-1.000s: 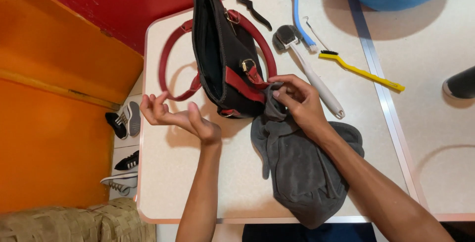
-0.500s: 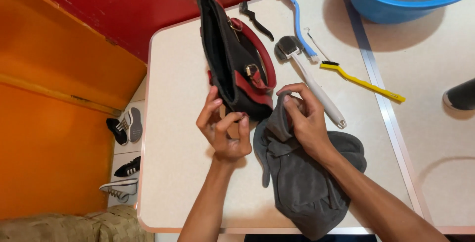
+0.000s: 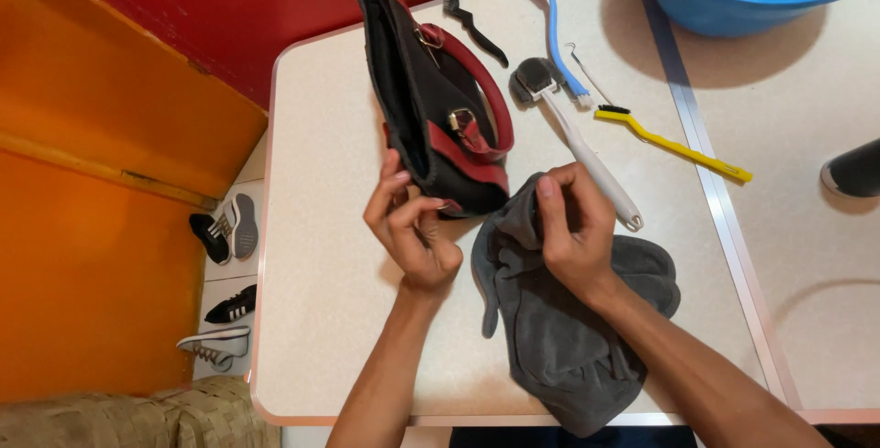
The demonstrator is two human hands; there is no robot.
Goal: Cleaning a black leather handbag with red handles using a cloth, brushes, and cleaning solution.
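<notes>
Right now my left hand [image 3: 410,233] is curled at the lower corner of the black fabric handbag with dark red straps and trim [image 3: 431,109], its fingers [image 3: 394,193] closing on the bottom edge to steady it. The bag stands on its side on the pale speckled bench [image 3: 321,301], mouth toward the red wall. My right hand [image 3: 573,228] is closed around a bunched end of the grey cloth [image 3: 559,338], which trails over the bench toward me, just beside the bag. I judge the step to be wiping the bag, with the cloth gathered but not yet pressed on it. The next move calls for a firm hold with the left and a flat pad of cloth. Beyond lie 1 white long-handled brush [image 3: 587,150], 1 blue toothbrush [image 3: 555,27] and 1 yellow brush [image 3: 674,144].
</notes>
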